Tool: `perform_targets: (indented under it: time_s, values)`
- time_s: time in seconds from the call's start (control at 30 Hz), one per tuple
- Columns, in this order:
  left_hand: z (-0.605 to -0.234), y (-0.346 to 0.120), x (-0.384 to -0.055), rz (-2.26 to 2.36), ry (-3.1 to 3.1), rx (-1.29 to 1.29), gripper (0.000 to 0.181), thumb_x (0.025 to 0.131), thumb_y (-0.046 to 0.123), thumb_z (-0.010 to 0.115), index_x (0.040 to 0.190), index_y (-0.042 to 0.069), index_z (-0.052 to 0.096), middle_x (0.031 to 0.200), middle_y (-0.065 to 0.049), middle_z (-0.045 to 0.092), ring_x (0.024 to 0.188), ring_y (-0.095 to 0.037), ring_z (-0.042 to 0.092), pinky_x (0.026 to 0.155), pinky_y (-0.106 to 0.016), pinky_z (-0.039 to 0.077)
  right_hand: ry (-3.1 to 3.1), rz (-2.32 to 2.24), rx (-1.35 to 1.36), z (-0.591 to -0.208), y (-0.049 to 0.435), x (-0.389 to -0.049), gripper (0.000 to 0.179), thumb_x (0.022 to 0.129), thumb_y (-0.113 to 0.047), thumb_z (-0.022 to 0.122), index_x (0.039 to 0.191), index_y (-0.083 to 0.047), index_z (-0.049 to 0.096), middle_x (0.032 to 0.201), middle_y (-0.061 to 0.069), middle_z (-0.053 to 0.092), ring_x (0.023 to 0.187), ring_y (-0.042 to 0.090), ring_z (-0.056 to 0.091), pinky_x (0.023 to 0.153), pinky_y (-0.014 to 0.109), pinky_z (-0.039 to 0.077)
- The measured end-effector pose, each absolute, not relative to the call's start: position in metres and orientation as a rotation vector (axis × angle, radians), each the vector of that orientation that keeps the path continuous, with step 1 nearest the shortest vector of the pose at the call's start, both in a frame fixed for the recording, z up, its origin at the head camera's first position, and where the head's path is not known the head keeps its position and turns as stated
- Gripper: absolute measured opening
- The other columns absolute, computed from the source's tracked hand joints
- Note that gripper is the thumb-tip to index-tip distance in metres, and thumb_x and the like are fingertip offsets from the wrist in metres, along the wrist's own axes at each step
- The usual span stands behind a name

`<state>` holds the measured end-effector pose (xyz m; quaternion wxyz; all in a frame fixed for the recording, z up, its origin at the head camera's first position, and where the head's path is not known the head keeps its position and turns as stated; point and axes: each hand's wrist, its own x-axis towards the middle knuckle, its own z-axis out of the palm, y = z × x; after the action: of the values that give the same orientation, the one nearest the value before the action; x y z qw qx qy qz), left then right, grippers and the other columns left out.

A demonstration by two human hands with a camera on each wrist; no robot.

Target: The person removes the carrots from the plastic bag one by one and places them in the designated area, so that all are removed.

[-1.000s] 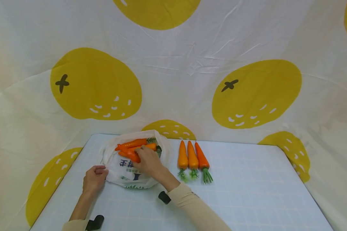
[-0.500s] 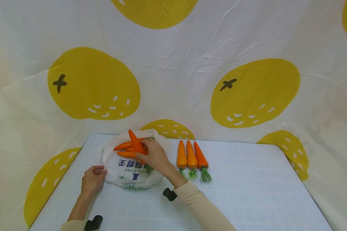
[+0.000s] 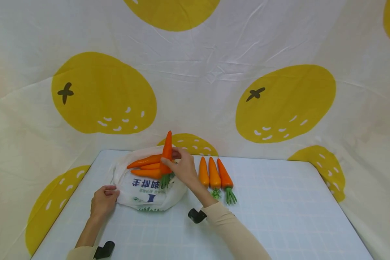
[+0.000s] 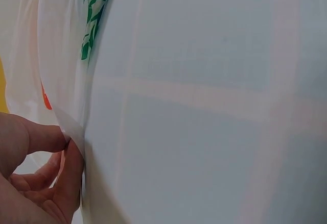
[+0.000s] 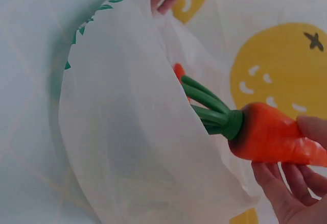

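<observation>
A thin white bag [image 3: 125,196] with dark printed lettering and a green leaf pattern lies at the table's back left. My left hand [image 3: 103,202] pinches its left edge between thumb and fingers, as the left wrist view shows. An orange carrot [image 3: 167,153] with green stalks is held by my right hand [image 3: 183,168], thumb on one side and fingers on the other. Its tip points up, over the bag's right part. In the right wrist view its green stalks [image 5: 212,112] are partly hidden behind the bag's edge. Several more carrots [image 3: 144,161] lie at the bag's mouth.
Three carrots [image 3: 215,175] lie side by side right of the bag, tips toward the back, the left one partly hidden by my right arm. A white cloth [image 3: 195,90] with yellow fruit prints hangs behind the pale checked table [image 3: 279,209].
My right hand has taken hold of a carrot among those at the bag and raised it, turning its tip upward and moving slightly right. The left hand stays at the bag's edge.
</observation>
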<state>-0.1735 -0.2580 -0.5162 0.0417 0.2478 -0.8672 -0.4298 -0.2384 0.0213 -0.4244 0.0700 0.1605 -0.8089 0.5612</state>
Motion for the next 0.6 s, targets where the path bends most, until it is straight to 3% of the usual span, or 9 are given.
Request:
perform_targets:
  time_s: [0.43, 0.6]
  values:
    - [-0.515, -0.257, -0.174, -1.336, -2.658, 0.781, 0.033, 0.100, 0.016, 0.061, 0.124, -0.007, 0.058, 0.107, -0.028, 0.065, 0.095, -0.039, 0.061, 0.081, -0.048, 0.048, -2.266, 1.895, 0.196, -0.417, 0.034, -0.246, 0.047, 0.090, -0.029, 0.082, 0.126, -0.003, 0.067, 0.104, 0.009, 0.072, 0.097, 0.023, 0.069, 0.085, 0.034, 0.058]
    - [-0.514, -0.258, -0.173, -1.326, -2.671, 0.751, 0.034, 0.100, 0.016, 0.061, 0.124, -0.007, 0.059, 0.108, -0.028, 0.066, 0.094, -0.038, 0.064, 0.075, -0.041, 0.050, -2.289, 2.003, 0.114, -0.410, 0.042, -0.244, 0.053, 0.088, -0.041, 0.081, 0.129, -0.009, 0.066, 0.110, 0.003, 0.070, 0.102, 0.018, 0.066, 0.087, 0.032, 0.057]
